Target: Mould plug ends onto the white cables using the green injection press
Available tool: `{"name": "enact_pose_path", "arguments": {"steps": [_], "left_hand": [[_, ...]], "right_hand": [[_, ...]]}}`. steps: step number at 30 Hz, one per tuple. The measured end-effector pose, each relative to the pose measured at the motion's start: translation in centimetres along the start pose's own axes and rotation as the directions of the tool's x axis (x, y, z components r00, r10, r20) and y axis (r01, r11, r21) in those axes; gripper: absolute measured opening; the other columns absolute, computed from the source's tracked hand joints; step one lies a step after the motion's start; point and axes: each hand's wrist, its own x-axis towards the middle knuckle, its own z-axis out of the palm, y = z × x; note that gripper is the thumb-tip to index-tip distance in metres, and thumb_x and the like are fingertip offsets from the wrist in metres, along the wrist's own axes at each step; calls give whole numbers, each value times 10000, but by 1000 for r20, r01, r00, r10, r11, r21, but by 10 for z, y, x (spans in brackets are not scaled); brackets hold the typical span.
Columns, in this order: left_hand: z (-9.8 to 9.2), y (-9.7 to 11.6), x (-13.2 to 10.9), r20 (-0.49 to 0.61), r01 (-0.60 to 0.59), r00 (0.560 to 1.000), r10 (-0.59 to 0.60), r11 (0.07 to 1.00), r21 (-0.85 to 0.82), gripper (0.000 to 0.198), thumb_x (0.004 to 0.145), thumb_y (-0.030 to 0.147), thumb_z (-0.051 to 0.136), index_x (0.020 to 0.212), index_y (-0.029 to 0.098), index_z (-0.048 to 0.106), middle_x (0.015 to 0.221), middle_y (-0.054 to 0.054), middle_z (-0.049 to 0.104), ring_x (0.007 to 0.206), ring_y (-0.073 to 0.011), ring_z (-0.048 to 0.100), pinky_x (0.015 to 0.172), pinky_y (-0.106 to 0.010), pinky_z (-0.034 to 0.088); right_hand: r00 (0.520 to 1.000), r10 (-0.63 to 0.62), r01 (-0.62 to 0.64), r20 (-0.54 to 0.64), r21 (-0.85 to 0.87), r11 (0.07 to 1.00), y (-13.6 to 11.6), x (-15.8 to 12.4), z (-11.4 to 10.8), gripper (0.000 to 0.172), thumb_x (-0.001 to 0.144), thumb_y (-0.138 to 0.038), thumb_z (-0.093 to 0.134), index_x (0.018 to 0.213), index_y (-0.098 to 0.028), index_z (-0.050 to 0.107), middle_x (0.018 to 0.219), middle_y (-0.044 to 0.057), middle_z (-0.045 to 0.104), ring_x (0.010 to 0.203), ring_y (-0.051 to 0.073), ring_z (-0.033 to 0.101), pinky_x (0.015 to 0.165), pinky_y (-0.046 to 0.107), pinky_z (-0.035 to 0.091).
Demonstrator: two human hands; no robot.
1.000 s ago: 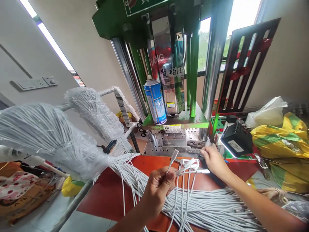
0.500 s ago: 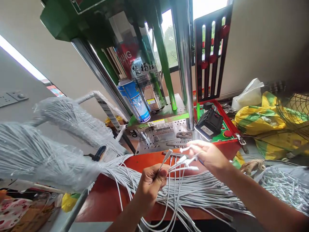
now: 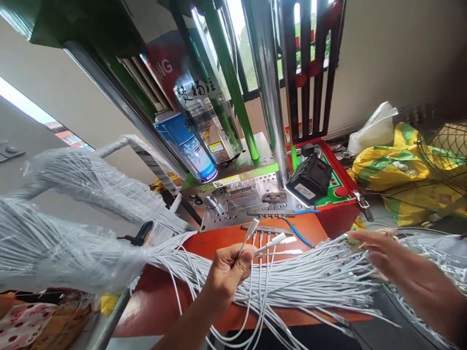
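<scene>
My left hand [image 3: 233, 267] is closed around several white cables [image 3: 257, 291], whose moulded white ends [image 3: 277, 239] fan out above the thumb and fingers. At the right, my right hand [image 3: 401, 272] is held with fingers stretched out, beside the far ends of a large bundle of white cables [image 3: 299, 277]; I make out nothing in it. That bundle lies across the orange-red work surface [image 3: 215, 243] under my left hand. Just beyond the left hand, a slotted metal strip [image 3: 268, 229] sits with several cable ends at its edge.
A green press with a perforated metal bed [image 3: 233, 209] stands ahead, holding a blue spray can [image 3: 188, 146]. Blue-handled pliers [image 3: 301, 236] lie near the bed. A red control box [image 3: 339, 214] is at right, above a container of small white pieces [image 3: 434, 253]. Plastic-wrapped cables [image 3: 73, 248] hang at left.
My right hand has moved from the cable ends by my left hand to the right, and the small white pieces at its fingertips no longer show. My left hand keeps its hold. The view has shifted slightly.
</scene>
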Motion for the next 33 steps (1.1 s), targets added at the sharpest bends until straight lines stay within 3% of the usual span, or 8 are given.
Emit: {"name": "enact_pose_path", "arguments": {"steps": [5,10,15,21,23,28,30,33], "left_hand": [[9,6,-2,59,-47,997,40,992,119,482,959,569,611,746,136,590,601,58,266,550,-66,215,534,-241,183],[0,9,-3,223,-277,953,207,894,353,352,1029,400,533,842,131,661,675,-1,471,613,-97,381,576,-245,307],[-10,12,-4,532,-760,624,573,284,585,241,1021,154,460,1183,176,637,697,4,600,570,-105,467,559,-265,315],[-47,9,-14,678,-743,365,638,-239,625,286,1009,198,503,1271,154,609,652,17,597,535,-122,528,542,-268,404],[-85,7,-5,503,-554,416,757,-228,801,238,1005,227,537,1217,206,642,741,-9,657,655,-141,633,660,-271,502],[-159,0,33,-433,187,432,791,392,901,460,1008,390,511,1365,100,512,1253,-198,636,1122,-281,649,986,-457,527],[-141,-10,35,-379,130,490,785,364,922,518,976,376,574,1398,93,478,1394,-227,549,1310,-312,541,1107,-487,447],[-73,-34,25,-63,-162,800,597,316,935,199,1025,275,497,1134,190,640,1151,-103,670,1120,-210,636,1006,-347,511]], "right_hand": [[946,60,-228,319,521,823,-89,52,62,369,1011,-517,535,1213,-255,697,1183,78,732,1085,265,683,958,390,541],[961,13,-220,277,734,642,-97,61,76,290,1017,-428,574,935,-202,736,905,48,733,845,193,674,766,296,532],[942,-12,-234,336,680,695,-80,40,62,276,1028,-431,550,1136,-272,748,1122,63,753,1052,227,693,898,325,544],[793,21,-486,609,611,625,-80,25,62,358,1031,-516,510,1078,-232,723,952,50,746,817,181,692,772,316,561],[831,79,-432,550,550,715,-74,31,69,335,1031,-484,518,947,-221,708,839,29,711,781,175,666,762,312,537],[935,44,-40,352,-19,999,-47,58,113,269,1023,-237,470,1240,-191,622,1234,103,670,1113,248,606,956,388,473],[913,-9,125,408,-258,958,-45,67,133,274,999,-150,455,1203,-178,636,1218,117,653,1108,269,571,910,395,453],[906,23,168,422,-410,896,-49,73,153,238,973,-104,463,1070,-169,670,1063,128,643,1007,294,541,797,398,404]]}}
